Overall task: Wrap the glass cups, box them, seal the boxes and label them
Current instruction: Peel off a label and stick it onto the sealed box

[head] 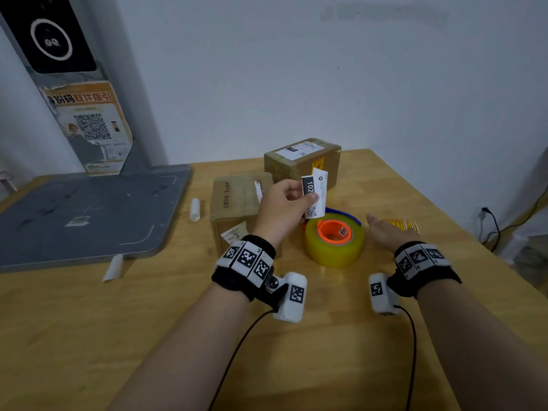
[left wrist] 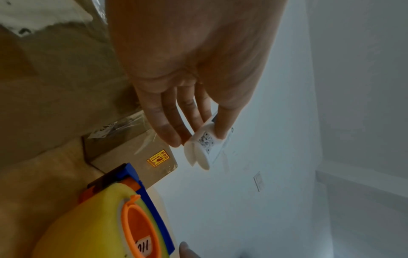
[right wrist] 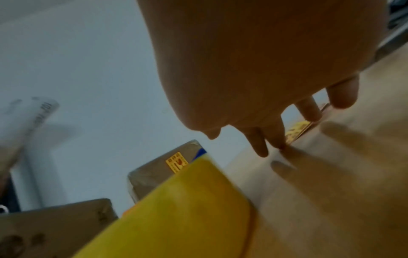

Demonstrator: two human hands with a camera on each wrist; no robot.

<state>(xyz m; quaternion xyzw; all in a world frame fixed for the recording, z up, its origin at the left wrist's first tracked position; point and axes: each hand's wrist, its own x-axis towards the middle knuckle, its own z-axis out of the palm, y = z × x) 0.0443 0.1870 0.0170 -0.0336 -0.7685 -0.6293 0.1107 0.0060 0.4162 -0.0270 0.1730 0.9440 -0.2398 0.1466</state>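
Observation:
My left hand (head: 289, 200) is raised above the near cardboard box (head: 234, 203) and pinches a white shipping label (head: 315, 193) with a black "102" block and a QR code; the curled label (left wrist: 204, 146) sits between thumb and fingertips. A second taped box (head: 302, 161) with a label on top stands behind it. My right hand (head: 385, 229) is low over the table, fingers straight and spread, reaching onto a strip of yellow-red stickers (head: 404, 225), which also shows at the fingertips (right wrist: 298, 130). A yellow tape roll (head: 335, 241) in a blue-orange dispenser lies between my hands.
A grey flat platform (head: 83, 215) with an upright post fills the table's left side. Two small white paper rolls (head: 194, 209) (head: 114, 267) lie beside it. The wooden table (head: 326, 336) ends at the right, where a black cable (head: 495, 229) hangs by the wall.

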